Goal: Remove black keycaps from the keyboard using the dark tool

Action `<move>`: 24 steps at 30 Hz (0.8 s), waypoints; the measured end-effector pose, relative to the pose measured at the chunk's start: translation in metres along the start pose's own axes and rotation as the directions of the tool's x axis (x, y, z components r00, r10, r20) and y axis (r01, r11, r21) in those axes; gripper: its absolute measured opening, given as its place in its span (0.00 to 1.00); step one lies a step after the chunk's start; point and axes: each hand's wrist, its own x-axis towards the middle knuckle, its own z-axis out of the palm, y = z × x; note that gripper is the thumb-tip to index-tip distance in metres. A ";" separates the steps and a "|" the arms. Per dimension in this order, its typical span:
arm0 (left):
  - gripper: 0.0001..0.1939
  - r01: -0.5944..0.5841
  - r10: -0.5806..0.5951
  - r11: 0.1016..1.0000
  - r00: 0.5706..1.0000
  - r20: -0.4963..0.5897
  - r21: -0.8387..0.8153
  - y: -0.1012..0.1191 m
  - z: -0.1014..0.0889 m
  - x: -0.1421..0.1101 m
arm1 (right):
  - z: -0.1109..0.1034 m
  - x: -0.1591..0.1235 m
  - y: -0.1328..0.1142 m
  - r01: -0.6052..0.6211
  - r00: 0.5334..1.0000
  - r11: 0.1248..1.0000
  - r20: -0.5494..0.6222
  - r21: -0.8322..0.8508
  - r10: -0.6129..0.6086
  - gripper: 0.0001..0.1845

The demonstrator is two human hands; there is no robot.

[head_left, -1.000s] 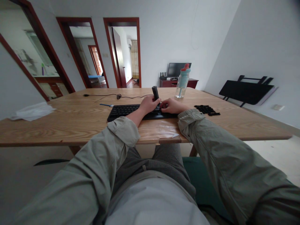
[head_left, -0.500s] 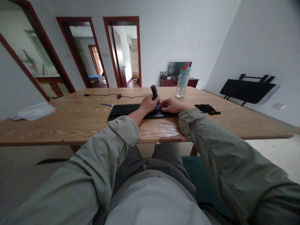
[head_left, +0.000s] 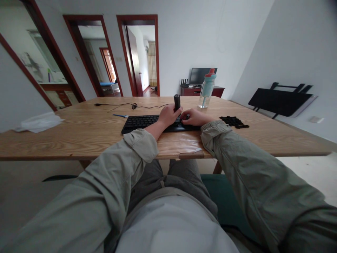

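Observation:
A black keyboard [head_left: 142, 122] lies on the table in front of me. Over its middle, my left hand [head_left: 167, 115] is wrapped round a black bar-shaped tool [head_left: 177, 101] that stands nearly upright; its lower end is hidden. My right hand [head_left: 194, 117] rests at the keyboard's right part, fingers curled close to the tool. What those fingers pinch, if anything, is too small to make out. To the right of that hand lies a flat pile of small black pieces [head_left: 233, 122], which look like loose keycaps.
A thin blue-handled tool [head_left: 119, 115] lies beyond the keyboard's left end, and a black cable [head_left: 116, 104] runs behind it. Farther back right stands a clear bottle [head_left: 206, 92] with a red lid. White crumpled plastic [head_left: 39, 122] is at the left of the wooden table [head_left: 86, 140].
The black tool has tipped a little to the right and more upright in my left hand. My right hand stays at nearly the same place. The view has shifted slightly.

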 end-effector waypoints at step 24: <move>0.24 -0.005 0.008 1.000 0.985 0.173 -0.019 0.005 -0.010 0.008 | -0.010 -0.004 0.000 0.095 0.977 0.964 -0.209 0.248 -0.042 0.16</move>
